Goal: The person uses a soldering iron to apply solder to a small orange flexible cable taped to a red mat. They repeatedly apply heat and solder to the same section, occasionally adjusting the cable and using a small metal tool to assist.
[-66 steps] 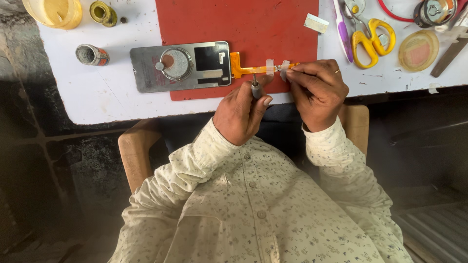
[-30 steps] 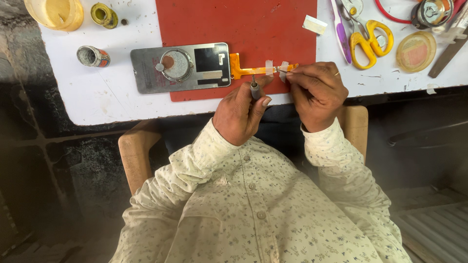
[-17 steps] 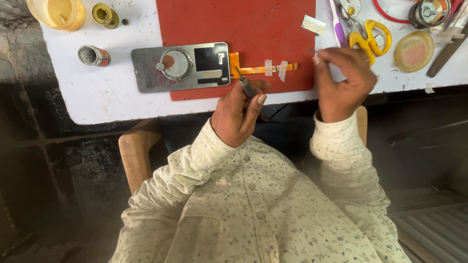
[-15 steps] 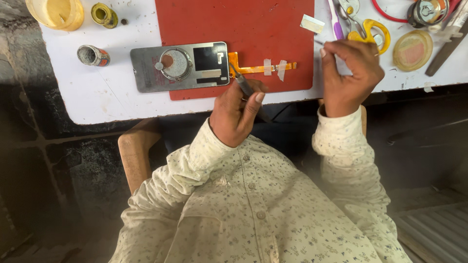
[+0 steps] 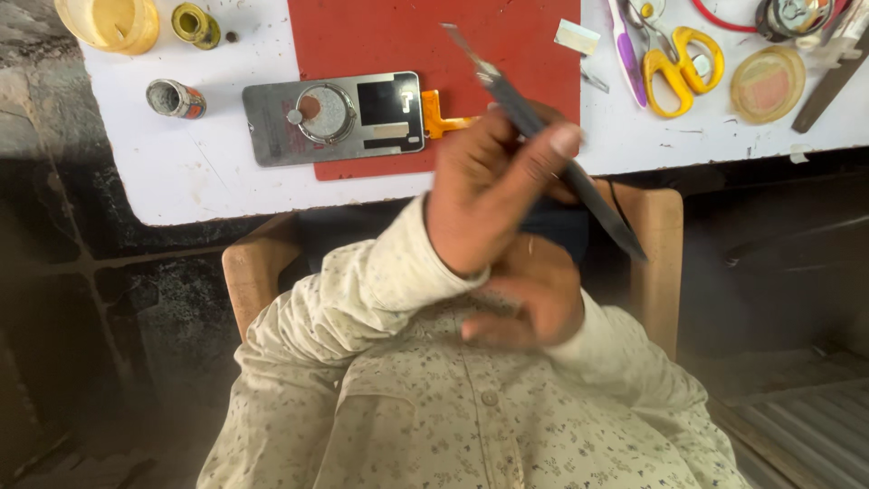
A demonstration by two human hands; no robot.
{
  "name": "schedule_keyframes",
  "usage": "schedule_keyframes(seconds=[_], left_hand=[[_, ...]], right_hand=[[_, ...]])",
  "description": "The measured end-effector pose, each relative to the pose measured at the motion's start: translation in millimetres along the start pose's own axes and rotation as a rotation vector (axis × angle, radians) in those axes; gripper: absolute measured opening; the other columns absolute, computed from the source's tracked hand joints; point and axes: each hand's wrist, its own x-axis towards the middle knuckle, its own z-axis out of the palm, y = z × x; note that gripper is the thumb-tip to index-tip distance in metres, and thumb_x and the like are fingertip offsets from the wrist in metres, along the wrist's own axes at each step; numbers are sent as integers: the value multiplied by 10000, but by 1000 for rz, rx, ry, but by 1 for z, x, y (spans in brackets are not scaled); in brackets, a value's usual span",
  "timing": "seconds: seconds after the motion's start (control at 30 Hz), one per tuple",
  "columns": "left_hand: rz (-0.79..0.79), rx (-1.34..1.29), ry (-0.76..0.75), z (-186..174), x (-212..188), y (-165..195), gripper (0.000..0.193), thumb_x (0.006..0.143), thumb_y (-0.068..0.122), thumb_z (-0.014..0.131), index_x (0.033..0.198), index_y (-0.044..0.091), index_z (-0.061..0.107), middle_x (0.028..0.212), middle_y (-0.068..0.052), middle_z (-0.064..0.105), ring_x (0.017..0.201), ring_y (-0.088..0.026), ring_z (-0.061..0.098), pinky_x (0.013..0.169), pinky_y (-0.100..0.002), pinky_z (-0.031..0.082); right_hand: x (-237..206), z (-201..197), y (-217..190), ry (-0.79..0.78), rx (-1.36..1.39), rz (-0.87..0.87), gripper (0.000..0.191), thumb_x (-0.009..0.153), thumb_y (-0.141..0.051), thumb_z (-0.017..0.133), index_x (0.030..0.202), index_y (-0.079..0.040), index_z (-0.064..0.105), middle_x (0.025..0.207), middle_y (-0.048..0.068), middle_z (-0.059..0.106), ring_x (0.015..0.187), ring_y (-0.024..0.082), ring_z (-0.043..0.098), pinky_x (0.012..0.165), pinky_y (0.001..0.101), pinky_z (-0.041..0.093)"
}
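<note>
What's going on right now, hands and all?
Left hand raised, gripping dark tool. Right hand at chest, empty. Metal panel lies on red mat, untouched.

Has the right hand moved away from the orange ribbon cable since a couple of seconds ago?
Yes. The right hand has left the orange ribbon cable on the red mat and pulled back off the table toward the person's chest.

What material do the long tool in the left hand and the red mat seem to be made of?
The long tool in the left hand looks like dark metal: thin, flat, with a paler, shinier tip. The red mat looks like matte rubber or soft plastic, since its surface is flat and shows no glare.
</note>
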Motion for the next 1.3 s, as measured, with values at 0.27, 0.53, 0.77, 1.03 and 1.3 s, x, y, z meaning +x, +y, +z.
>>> schedule_keyframes(seconds=[0.27, 0.53, 0.77, 1.03, 1.3], left_hand=[[-153, 39, -206, 17, -24, -21, 329, 1028, 297, 675, 1124, -16, 708, 910, -41, 730, 813, -71, 663, 737, -230, 578], [516, 1002, -44, -35, -10, -17, 342, 914, 271, 811, 1128, 53, 659, 1102, -86, 670, 1054, -275, 658, 948, -405, 547], [459, 1371, 80, -61, 7, -16, 337, 900, 247, 808, 1184, 103, 698, 1096, -21, 602, 914, -236, 568, 803, -380, 434], [456, 1334, 99, -59, 13, -28, 86, 967, 141, 758, 1034, 104, 718, 939, 7, 612, 845, -204, 571, 739, -372, 426], [469, 1305, 90, -59, 17, -32, 86, 987, 98, 729, 1010, 88, 646, 945, -26, 602, 847, -220, 609, 732, -380, 461]], right_hand=[[-29, 14, 54, 743, 103, -27, 733, 859, -593, 785, 1247, -62, 461, 1076, 63, 560, 886, 109, 587, 777, 254, 519], [-66, -9, 79, 885, 365, 42, 694, 1058, -638, 455, 1446, -66, 521, 1069, 169, 713, 822, 239, 684, 697, 337, 591], [-69, -39, 82, 819, 624, 189, 515, 1127, -482, 546, 1415, -57, 587, 1151, 203, 734, 948, 268, 692, 850, 373, 571], [-66, -31, 89, 755, 595, 135, 270, 989, -68, 755, 1247, -52, 677, 1030, 153, 731, 950, 228, 746, 755, 363, 635], [-63, -27, 97, 714, 604, 141, 234, 934, 23, 754, 1133, -32, 643, 931, 137, 719, 831, 220, 738, 689, 337, 626]])
